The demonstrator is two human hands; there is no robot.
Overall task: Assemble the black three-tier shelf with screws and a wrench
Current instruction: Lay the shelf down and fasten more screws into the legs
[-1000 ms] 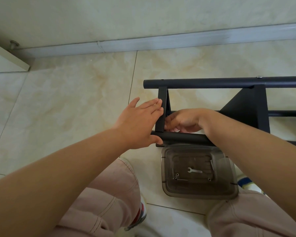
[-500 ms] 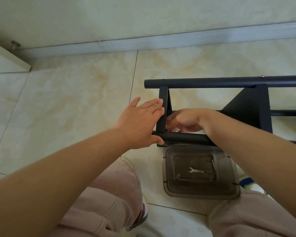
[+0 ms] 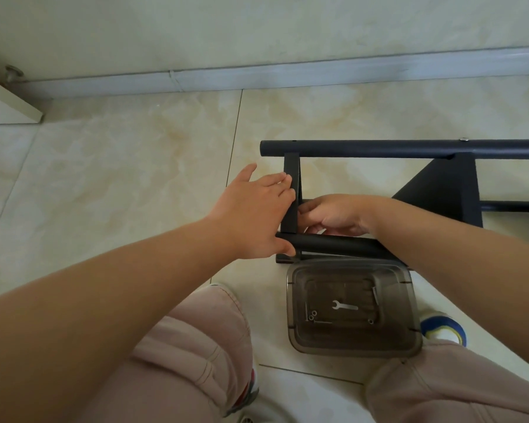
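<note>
I see the black shelf frame [image 3: 409, 146] lying on its side on the tile floor [image 3: 135, 178], at about 2 o'clock from the middle of the view. The far tube runs to the right edge, and the near tube [image 3: 333, 244] lies just above the tray.

My left hand [image 3: 254, 215] has straight fingers laid flat against the short end bar [image 3: 291, 196], with the thumb on the end of the near tube. I judge this is to press the bar against the tubes, so the holes stay in line. The hand is spread out, not closed around anything.

My right hand [image 3: 333, 215] reaches inside the frame, at 3 o'clock from the left one, and its fingers are curled at the joint behind the end bar. Probably they start a screw by hand there, but the screw is hidden, so I cannot tell what they hold.

The transparent grey tray [image 3: 293, 300] stands at 6 o'clock from the hands, between my knees, touching the near tube or just beside it. Inside lie the small wrench [image 3: 344, 306] and a few loose screws [image 3: 312, 315]. I think it is placed there so that parts stay within easy reach and do not roll on the floor. The wrench is untouched, so tightening of this joint is not yet done.
</note>
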